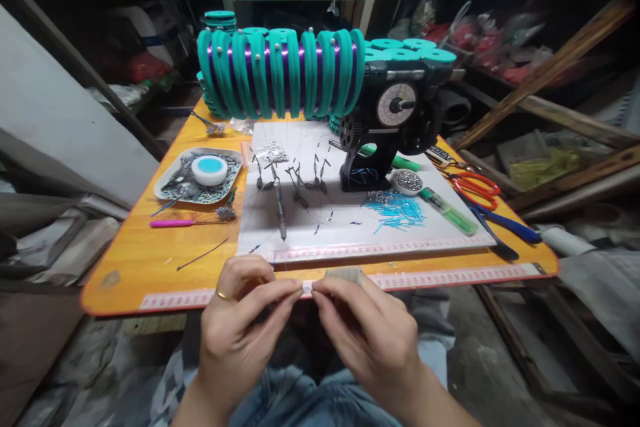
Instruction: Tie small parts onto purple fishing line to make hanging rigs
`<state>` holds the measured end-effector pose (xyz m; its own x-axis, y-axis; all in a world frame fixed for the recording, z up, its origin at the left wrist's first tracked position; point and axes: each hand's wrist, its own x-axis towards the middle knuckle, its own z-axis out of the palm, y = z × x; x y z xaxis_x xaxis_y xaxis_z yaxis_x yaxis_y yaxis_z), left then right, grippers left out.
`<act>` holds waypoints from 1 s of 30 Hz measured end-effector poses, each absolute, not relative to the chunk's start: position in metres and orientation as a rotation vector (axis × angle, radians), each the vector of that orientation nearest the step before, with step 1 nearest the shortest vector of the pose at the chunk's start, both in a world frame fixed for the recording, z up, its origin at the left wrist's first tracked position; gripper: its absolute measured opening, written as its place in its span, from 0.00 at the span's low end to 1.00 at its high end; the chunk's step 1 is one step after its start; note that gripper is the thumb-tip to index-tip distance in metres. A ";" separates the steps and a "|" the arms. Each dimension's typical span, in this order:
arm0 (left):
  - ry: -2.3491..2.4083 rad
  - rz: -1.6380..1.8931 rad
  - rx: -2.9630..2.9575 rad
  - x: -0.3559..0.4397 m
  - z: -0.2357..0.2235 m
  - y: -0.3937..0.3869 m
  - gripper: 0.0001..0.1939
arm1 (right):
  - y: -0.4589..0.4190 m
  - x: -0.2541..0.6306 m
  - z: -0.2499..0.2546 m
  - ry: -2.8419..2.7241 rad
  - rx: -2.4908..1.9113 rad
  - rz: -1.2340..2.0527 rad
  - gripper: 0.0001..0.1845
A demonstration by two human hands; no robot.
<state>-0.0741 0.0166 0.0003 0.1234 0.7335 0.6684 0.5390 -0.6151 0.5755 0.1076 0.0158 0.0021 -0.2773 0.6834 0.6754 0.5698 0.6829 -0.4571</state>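
Observation:
My left hand (245, 320) and my right hand (367, 327) meet fingertip to fingertip just below the near edge of the orange table (145, 260). Both pinch something very small and thin between thumb and forefinger; it is too small to identify. A ring sits on my left hand. On the white mat (350, 223) ahead lie several small dark metal fishing rigs (295, 177), thin line, a metal tool (281, 210) and a scatter of blue tube pieces (397, 210).
A row of teal spools with purple line (280, 70) stands at the back beside a black winding machine with a dial (395, 120). A tray with a white-and-blue spool (210, 170) sits left. Orange scissors (477, 187), a green lighter (447, 211) and blue pliers (505, 227) lie right.

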 end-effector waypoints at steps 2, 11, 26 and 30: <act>1.284 1.471 2.075 -0.073 -0.002 0.012 0.13 | 0.014 0.106 0.003 -1.993 -0.969 0.153 0.04; 1.043 1.412 0.850 -0.050 -0.010 -0.003 0.03 | 0.009 0.100 0.004 -2.102 -0.913 0.139 0.05; 1.343 1.609 1.435 -0.053 -0.025 -0.020 0.16 | 0.022 0.101 0.015 -2.297 -0.876 0.272 0.06; 1.366 1.588 1.481 -0.056 -0.025 -0.022 0.17 | 0.030 0.100 0.018 -2.331 -0.842 0.301 0.09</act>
